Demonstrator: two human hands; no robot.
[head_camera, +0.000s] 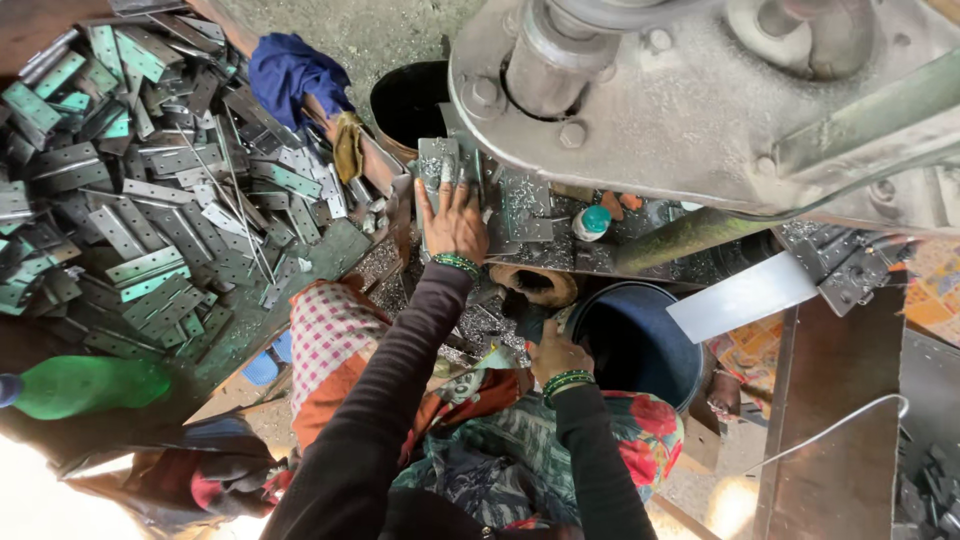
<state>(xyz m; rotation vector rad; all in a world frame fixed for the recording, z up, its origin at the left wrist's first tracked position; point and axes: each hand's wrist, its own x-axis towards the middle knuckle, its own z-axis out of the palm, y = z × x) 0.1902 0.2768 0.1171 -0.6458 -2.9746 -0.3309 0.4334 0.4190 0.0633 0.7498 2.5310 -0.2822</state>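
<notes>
My left hand (452, 218) reaches forward and lies flat, fingers spread, on a grey perforated metal plate (438, 160) at the bed of a large grey press machine (690, 100). Another punched plate (525, 205) lies just right of it on the bed. My right hand (556, 352) stays low near my lap, at the rim of a dark blue bucket (640, 345); whether it holds anything I cannot tell. Both wrists carry green bead bangles.
A big heap of grey and green metal hinge plates (140, 180) covers the bench at left. A blue cloth (290, 65) and a black bucket (410, 100) sit behind it. A green bottle (85, 385) lies lower left. Metal chips litter the bed.
</notes>
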